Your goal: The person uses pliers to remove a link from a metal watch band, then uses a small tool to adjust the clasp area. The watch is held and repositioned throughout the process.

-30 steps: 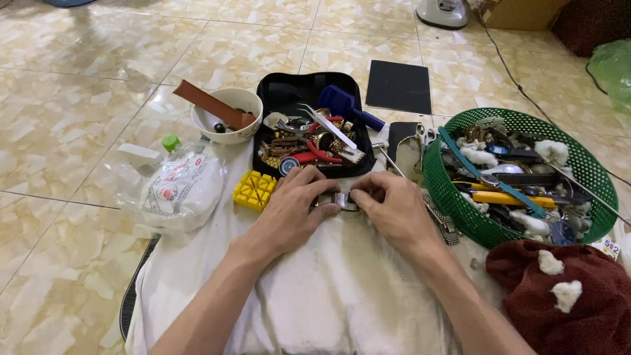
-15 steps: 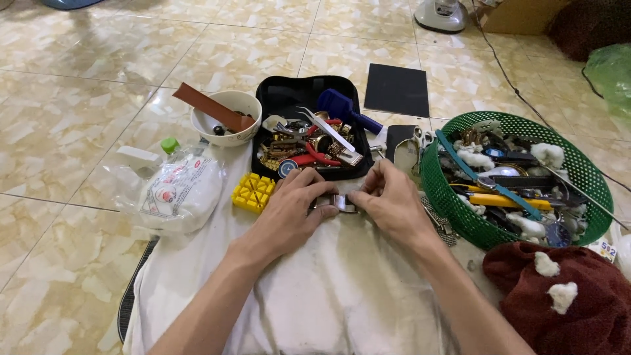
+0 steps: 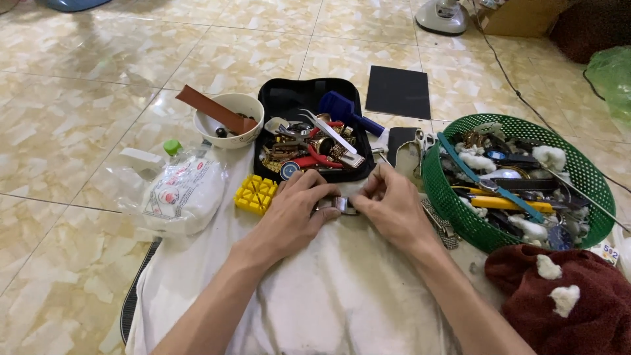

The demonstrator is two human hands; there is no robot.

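Head view looks down at both hands pinching one small metal piece (image 3: pixel 340 205), looks like a watch case or a bit of bracelet, right in the middle of the white cloth (image 3: pixel 342 296). Left hand (image 3: pixel 292 213) is closed on its left end and right hand (image 3: pixel 394 209) is clamped on its right end, fingertips curled in tight, so the piece is mostly hidden and I can't tell exactly what it is.

My guess: this is the fiddly bit, working a link or pin while holding the piece steady against the cloth. Whatever comes next probably needs a fine tool, and that means letting go with one hand while the other keeps the piece pinned.

Just above the grip sits the black tool case (image 3: pixel 282 98), lid open, packed with red-handled pliers, tweezers, a blue-handled tool and brassy bits. Left of the grip, touching the case's corner, there's a yellow block (image 3: pixel 256 194), and further up a white bowl (image 3: pixel 244 104) with a brown strap sticking out. Right of the grip is the green basket (image 3: pixel 453 210), heaped with watch parts, a teal strap, cotton tufts and a yellow tool. Far left lies a white plastic bag (image 3: pixel 184 194).
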